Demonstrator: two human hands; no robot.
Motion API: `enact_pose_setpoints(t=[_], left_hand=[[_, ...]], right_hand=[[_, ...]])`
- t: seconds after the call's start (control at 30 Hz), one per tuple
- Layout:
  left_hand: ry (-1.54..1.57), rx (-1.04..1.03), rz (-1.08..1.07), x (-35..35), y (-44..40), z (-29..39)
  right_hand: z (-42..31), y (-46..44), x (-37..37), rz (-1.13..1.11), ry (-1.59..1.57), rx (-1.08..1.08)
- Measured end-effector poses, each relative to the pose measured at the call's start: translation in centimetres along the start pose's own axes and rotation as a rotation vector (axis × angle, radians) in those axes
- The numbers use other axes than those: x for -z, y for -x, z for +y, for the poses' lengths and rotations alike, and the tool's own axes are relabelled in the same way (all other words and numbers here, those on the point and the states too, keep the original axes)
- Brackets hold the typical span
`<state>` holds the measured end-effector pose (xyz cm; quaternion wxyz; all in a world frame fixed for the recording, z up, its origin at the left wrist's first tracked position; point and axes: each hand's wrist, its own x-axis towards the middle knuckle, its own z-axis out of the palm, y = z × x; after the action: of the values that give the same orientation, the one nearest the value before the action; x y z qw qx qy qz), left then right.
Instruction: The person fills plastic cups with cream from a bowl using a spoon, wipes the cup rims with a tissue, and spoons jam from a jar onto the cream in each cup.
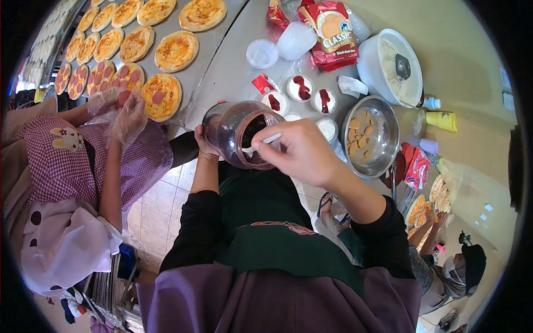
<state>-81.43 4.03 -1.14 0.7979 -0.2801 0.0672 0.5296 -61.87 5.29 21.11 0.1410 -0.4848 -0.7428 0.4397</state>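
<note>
My left hand (206,143) is wrapped around the side of a large clear jar (225,130), which is tilted with its mouth toward me. Dark red jam or sauce shows inside it. My right hand (300,150) pinches the handle of a white spoon (271,139), whose other end dips into the jar's mouth. Just beyond stand several small cups (300,89) of white cream, some topped with dark red sauce. Part of one cup is hidden behind my right hand.
A steel bowl (383,125) holds biscuits, beside a white tub (380,55) and a red biscuit packet (333,36). Empty plastic cups (262,54) lie nearby. On the left, a co-worker's gloved hands (126,114) handle sausage slices over rows of small pizzas (176,51). Another person works at right.
</note>
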Motion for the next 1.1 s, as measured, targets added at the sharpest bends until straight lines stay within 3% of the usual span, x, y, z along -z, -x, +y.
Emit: enact_pose_setpoints(t=[0.03,0.1,0.13,0.27,0.43,0.5,0.53,0.6,0.87,1.1], left_hand=[[0.002,-0.001,-0.001,0.2,0.0,0.1],[-0.696,-0.175,-0.163,0.7,-0.4,0.5],[-0.696,-0.177,-0.165,0.7,-0.4,0.6],[-0.655,-0.126,-0.210,1.3,-0.8,1.1],[-0.576,-0.058,-0.219,1.6,-0.5,1.1],[0.032,-0.017,-0.026,-0.5,0.0,-0.4],[0.031,-0.018,-0.026,-0.2,-0.1,0.0],[-0.720,-0.173,-0.142,0.8,-0.2,1.1],[-0.656,-0.202,-0.204,3.4,-1.2,1.9],[-0.615,-0.217,-0.155,3.9,-1.4,2.4]], right_hand=[[0.4,0.1,0.1,-0.002,0.002,0.001],[1.7,0.3,0.0,0.114,-0.487,-0.183],[2.2,0.5,-0.3,0.192,-0.662,-0.170],[3.4,1.4,0.8,0.245,-0.814,-0.330],[4.1,2.3,0.4,0.405,-0.924,-0.340],[4.4,2.5,0.3,0.442,-0.953,-0.333],[4.5,2.6,0.3,0.467,-0.954,-0.338],[4.6,2.6,0.4,0.492,-0.957,-0.340],[5.6,3.3,2.6,0.585,-1.057,-0.262],[10.9,2.3,2.1,0.732,-0.951,-0.309]])
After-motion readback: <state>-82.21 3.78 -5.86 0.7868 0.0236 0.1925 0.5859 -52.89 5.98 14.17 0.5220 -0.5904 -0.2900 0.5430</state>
